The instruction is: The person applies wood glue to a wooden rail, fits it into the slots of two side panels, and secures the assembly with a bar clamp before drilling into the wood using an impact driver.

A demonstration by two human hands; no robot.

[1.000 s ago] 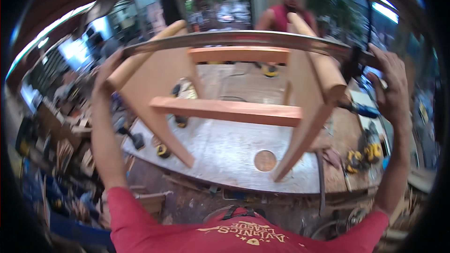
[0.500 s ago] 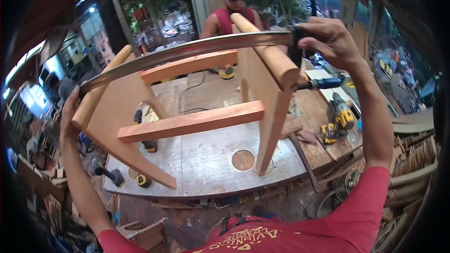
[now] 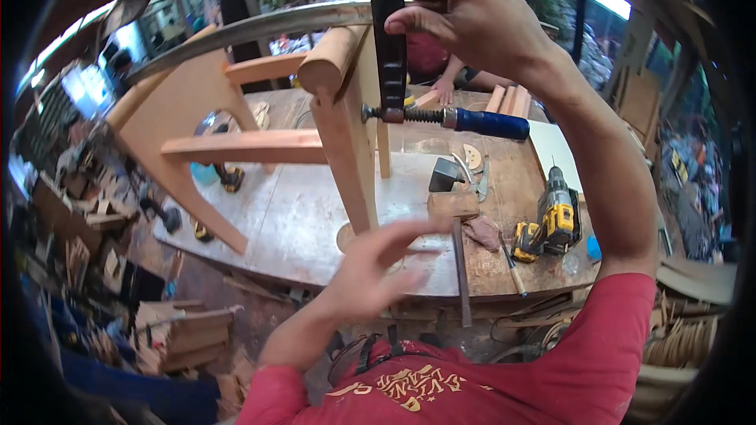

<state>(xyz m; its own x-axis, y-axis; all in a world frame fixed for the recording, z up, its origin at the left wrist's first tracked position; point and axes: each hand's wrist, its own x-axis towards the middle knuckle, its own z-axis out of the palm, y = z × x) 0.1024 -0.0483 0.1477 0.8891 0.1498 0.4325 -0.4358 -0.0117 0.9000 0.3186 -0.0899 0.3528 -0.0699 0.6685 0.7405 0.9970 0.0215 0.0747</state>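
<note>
Presently, the right hand (image 3: 482, 20) pinches the black clamp arm (image 3: 391, 63). The blurred left hand (image 3: 368, 271) has fingers spread, apparently empty.

Up at twelve o'clock the bar clamp (image 3: 391, 55) is dull metal, its screw handle (image 3: 492, 124) glossy at two. The furniture frame (image 3: 252, 146) toward ten is smooth, matt wood. At eight, the tabletop sheet (image 3: 287, 244) looks slick and shiny to me. The cordless drill (image 3: 557, 216) at three is plastic with a metal chuck; the rag (image 3: 482, 232) at four, crumpled matt cloth.
</note>
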